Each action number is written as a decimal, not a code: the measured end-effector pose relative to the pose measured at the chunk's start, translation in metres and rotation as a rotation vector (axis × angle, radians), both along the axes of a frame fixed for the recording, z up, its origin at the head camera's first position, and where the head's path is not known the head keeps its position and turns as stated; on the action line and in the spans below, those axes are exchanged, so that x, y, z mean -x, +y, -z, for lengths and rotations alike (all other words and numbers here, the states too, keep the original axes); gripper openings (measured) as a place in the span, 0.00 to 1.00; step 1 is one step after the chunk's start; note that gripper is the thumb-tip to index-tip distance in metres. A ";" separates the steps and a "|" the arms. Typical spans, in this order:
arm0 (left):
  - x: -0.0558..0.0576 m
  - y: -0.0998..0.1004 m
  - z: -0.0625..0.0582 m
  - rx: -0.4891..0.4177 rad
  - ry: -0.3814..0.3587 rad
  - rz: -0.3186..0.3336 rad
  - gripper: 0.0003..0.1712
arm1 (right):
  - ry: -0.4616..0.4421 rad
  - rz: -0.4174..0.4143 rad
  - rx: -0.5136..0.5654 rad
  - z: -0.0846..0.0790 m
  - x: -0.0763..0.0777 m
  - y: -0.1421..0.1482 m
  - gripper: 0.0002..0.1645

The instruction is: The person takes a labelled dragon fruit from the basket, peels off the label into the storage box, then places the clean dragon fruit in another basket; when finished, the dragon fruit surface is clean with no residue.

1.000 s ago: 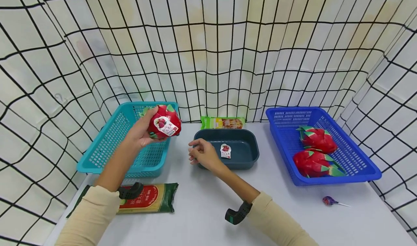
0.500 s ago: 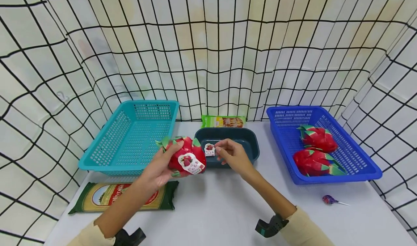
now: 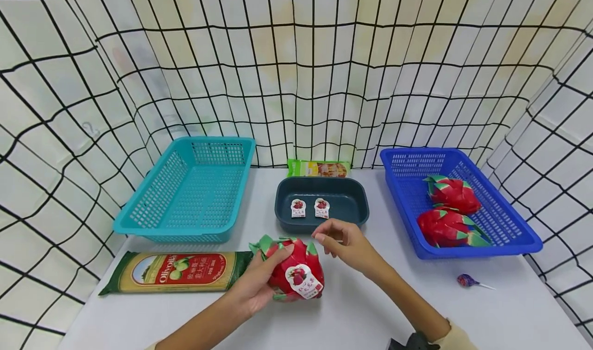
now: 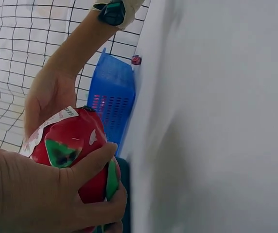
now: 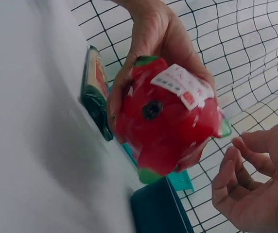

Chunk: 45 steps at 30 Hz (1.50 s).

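A red dragon fruit (image 3: pixel 289 267) with green leaf tips and a white label (image 3: pixel 303 281) is gripped by my left hand (image 3: pixel 259 283) above the table, in front of the dark tray. In the left wrist view, thumb and fingers wrap round it. My right hand (image 3: pixel 347 247) hovers just right of the fruit, fingers loosely bent. The right wrist view shows this hand (image 5: pixel 255 174) apart from the fruit, with nothing visible in it. Two fruit stickers (image 3: pixel 298 208) lie side by side in the dark tray (image 3: pixel 345 224). Two more dragon fruits (image 3: pixel 447 229) lie in the blue basket (image 3: pixel 482 252).
A turquoise basket (image 3: pixel 173 232) stands at back left. A pasta bag (image 3: pixel 176 272) lies in front of it. Behind the tray is a green packet (image 3: pixel 319 168). A lollipop (image 3: pixel 468 281) lies before the blue basket. Black netting (image 3: pixel 324 72) surrounds the table.
My left hand has carried the dragon fruit from over the turquoise basket rightward and toward me. My right hand has moved right and nearer, out of the tray, so both stickers now show.
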<state>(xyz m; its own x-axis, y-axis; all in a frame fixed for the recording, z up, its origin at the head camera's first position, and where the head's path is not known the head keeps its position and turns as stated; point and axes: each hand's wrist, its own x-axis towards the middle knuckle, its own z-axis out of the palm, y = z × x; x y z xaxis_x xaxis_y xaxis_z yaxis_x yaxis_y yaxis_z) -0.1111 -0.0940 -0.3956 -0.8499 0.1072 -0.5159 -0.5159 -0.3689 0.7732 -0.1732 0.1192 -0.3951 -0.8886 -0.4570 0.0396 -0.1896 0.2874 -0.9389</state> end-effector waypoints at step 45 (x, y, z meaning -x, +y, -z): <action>0.038 0.009 0.033 0.144 -0.032 0.234 0.56 | 0.452 -0.102 -0.251 0.030 -0.014 -0.005 0.10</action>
<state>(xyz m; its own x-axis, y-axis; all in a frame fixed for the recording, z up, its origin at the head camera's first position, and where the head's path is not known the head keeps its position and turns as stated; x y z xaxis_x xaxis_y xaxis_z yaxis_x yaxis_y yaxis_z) -0.1489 -0.0851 -0.4287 -0.7941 0.2220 -0.5659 -0.5987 -0.1245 0.7913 -0.1587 0.1145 -0.4246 -0.7587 -0.5851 0.2866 -0.5984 0.4519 -0.6616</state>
